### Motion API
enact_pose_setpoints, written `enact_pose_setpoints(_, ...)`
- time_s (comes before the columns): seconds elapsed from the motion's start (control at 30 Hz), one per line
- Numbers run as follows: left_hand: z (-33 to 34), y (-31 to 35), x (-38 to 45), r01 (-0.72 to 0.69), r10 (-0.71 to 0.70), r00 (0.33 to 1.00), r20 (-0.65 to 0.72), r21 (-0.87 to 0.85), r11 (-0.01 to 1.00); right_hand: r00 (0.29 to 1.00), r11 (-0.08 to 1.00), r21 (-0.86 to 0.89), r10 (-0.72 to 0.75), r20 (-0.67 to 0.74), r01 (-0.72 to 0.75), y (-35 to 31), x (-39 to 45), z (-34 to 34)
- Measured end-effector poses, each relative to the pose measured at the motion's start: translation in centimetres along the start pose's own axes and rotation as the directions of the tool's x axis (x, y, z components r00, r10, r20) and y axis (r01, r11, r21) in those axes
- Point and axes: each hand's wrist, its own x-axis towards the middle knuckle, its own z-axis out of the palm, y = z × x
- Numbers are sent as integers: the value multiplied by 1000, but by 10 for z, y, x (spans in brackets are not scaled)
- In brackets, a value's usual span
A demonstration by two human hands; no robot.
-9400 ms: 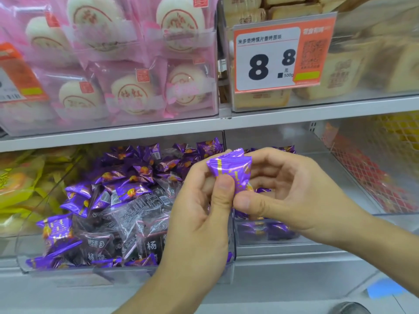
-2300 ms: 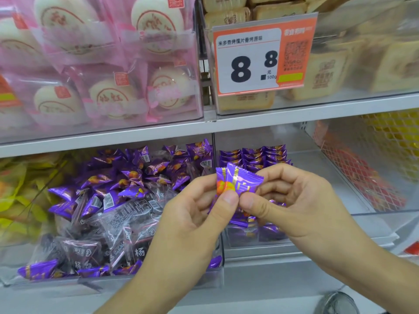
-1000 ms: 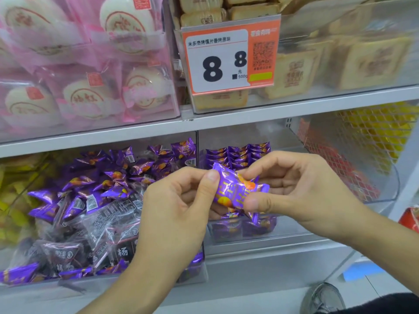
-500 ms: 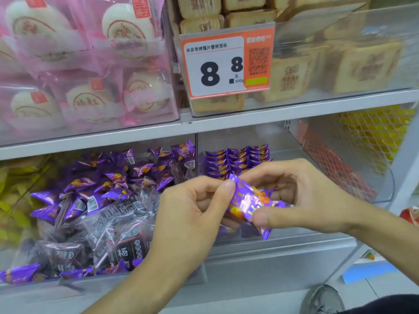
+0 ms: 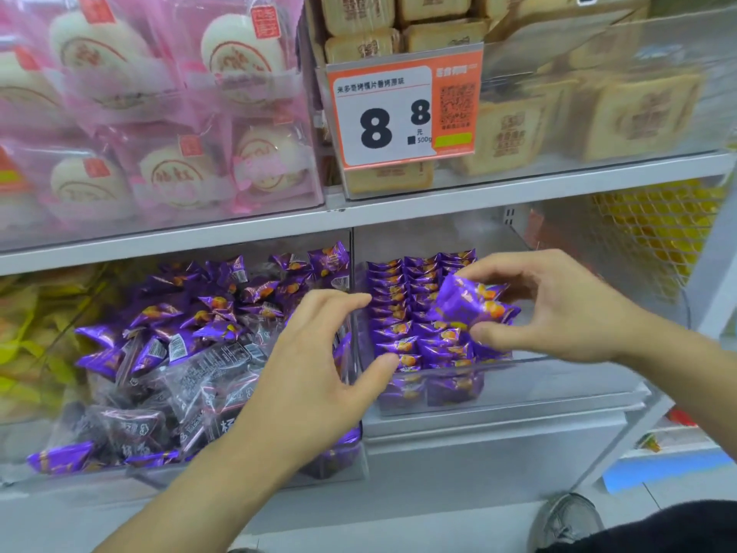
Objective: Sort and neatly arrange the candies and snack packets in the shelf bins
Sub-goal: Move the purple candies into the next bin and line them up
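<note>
Right bin [image 5: 558, 363], lower centre of frame, holds neat purple rows. Left hand [image 5: 319, 365] has just let go, fingers now loosely spread, empty. Right hand [image 5: 558, 309] alone pinches the candy [image 5: 466, 303] over the rows, so placing likely comes next.

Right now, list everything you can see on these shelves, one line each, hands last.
loose purple candies: many, purple, heaped in the lower left bin
dark clear packets: several, dark brown, front of that heap
rowed purple candies: many, purple, neat rows in the lower middle bin
held candy: one, purple with orange, above the rows
pink bun packets: several, pink and white, upper left bin
tan cake packets: several, tan, upper right bin
price tag: one, orange and white, front of the upper right bin
yellow packets: several, yellow, far lower left
shoe: one, grey, floor
left hand: open, empty, at the bin divider
right hand: pinch grip on the held candy
</note>
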Motion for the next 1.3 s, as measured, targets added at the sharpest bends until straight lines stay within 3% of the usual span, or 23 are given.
enact_pose_setpoints(0.1,3,-10,-5,-1,0,998,65,12,1000,990,975,-170,141,-24,-143,30,0,-22)
enact_pose_setpoints(0.23,11,-12,-6,2,-2,1000,4,4,1000,935,893,-307,355,27,-330,62,-4,-37)
enact_pose_setpoints(0.53,22,-14,-8,67,-69,995,-71,-29,997,817,848,-393,485,310,-354,71,9,-22)
enact_pose_setpoints(0.7,22,-16,-8,62,-65,996,-68,-49,997,728,782,-468,591,346,-412,68,19,-10)
enact_pose_setpoints(0.93,20,-17,-8,62,-65,996,-62,-61,996,718,782,-418,607,342,-462,69,21,-6)
enact_pose_setpoints(1.07,20,-16,-7,69,-73,996,-56,-66,995,757,811,-349,574,313,-471,73,16,-12)
enact_pose_setpoints(1.23,20,-16,-8,77,-80,996,-48,-62,995,734,788,-394,600,318,-474,76,14,-10)
enact_pose_setpoints(1.3,20,-16,-7,79,-82,996,-46,-62,995,755,791,-400,588,290,-462,79,15,-7)
